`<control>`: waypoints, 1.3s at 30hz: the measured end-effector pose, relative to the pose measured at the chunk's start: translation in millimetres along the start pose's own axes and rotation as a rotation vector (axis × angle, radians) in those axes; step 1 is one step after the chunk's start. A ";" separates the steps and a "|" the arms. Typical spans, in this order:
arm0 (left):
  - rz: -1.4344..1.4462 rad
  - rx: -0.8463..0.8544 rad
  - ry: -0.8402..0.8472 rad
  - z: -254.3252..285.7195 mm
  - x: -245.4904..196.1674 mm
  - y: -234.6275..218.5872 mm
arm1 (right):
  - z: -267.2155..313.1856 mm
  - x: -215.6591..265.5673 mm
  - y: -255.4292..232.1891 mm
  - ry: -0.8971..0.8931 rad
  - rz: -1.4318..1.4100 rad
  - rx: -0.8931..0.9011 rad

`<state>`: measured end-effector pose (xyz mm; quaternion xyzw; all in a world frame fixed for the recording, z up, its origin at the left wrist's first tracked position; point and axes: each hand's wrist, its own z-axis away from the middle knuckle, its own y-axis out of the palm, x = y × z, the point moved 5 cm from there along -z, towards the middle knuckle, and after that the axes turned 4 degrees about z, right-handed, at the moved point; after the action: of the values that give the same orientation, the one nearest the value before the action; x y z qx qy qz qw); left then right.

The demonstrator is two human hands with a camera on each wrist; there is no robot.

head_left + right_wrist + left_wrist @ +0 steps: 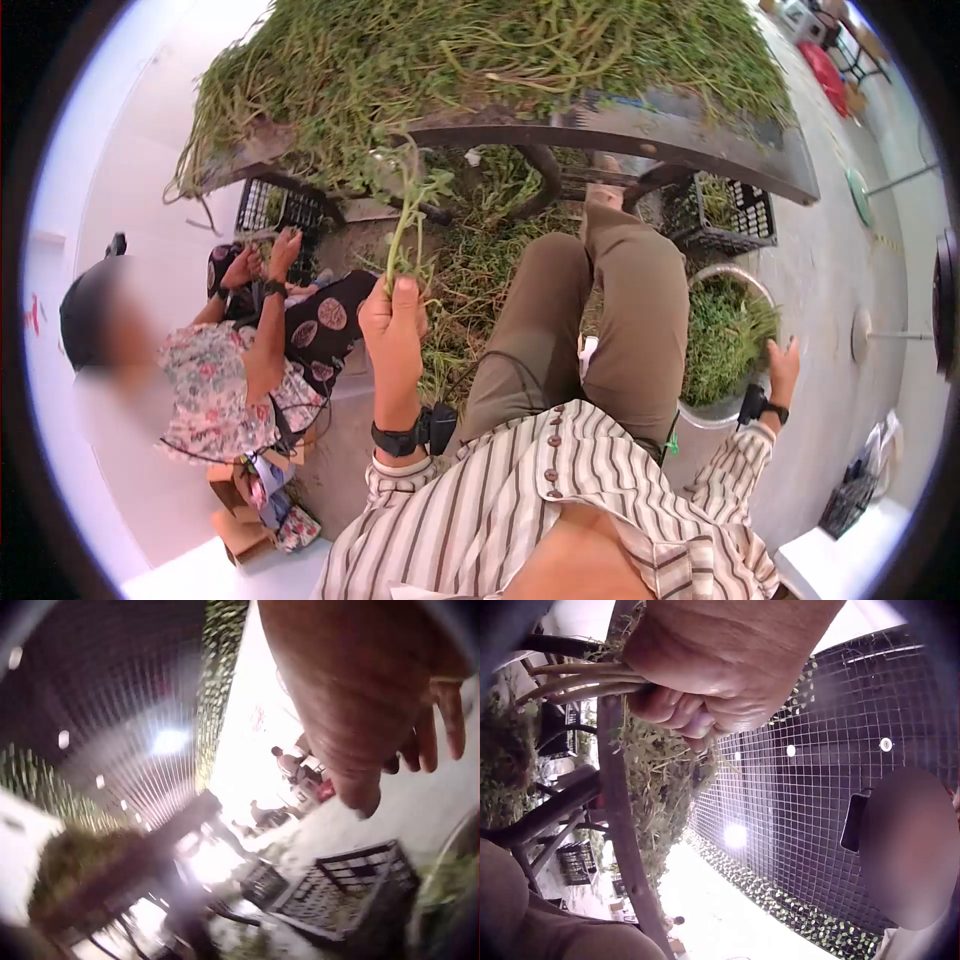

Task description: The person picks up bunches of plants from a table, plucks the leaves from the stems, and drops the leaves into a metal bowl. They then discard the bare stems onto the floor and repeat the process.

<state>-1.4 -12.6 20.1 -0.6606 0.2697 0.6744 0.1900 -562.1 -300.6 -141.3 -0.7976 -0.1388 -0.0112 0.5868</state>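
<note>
My left hand (392,308) is raised in front of me and grips a small bunch of green stems (408,222); in the left wrist view the fingers (697,712) curl round the pale stem ends (577,681). My right hand (782,365) hangs low at the right with loose fingers (427,742) and holds nothing, just beside a metal bowl (708,412) full of picked greens (725,335). A big heap of greens (480,60) lies on the table (700,140) ahead.
Another person (240,360) in a flowered top sits at my left, handling greens. Black plastic crates stand under the table at left (270,210) and right (730,215). My legs (590,320) stretch forward. Loose greens litter the floor (480,260).
</note>
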 end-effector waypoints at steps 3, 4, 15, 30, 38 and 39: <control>0.049 0.028 -0.011 3.8 -3.0 0.4 | -20.9 21.3 -29.1 0.309 -0.496 0.165; 0.047 0.015 -0.008 5.6 -1.2 -0.1 | -34.4 85.7 -62.8 0.406 -0.762 0.244; 0.225 0.000 0.034 30.9 -20.6 7.5 | -3.5 477.9 -139.6 -0.705 -1.264 1.145; 0.117 0.023 -0.012 8.4 -11.1 4.9 | 25.9 545.2 -87.6 -0.415 -1.732 1.637; 0.192 0.088 -0.092 -11.2 -6.9 13.7 | 12.3 552.2 -84.2 -0.439 -1.706 1.632; 0.185 0.075 -0.094 -12.1 -5.3 14.0 | 11.5 553.0 -82.6 -0.423 -1.700 1.622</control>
<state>-0.1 -30.4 27.2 -0.5929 0.3451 0.7089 0.1639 -51.7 -152.0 32.1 0.1669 -0.6831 -0.1736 0.6895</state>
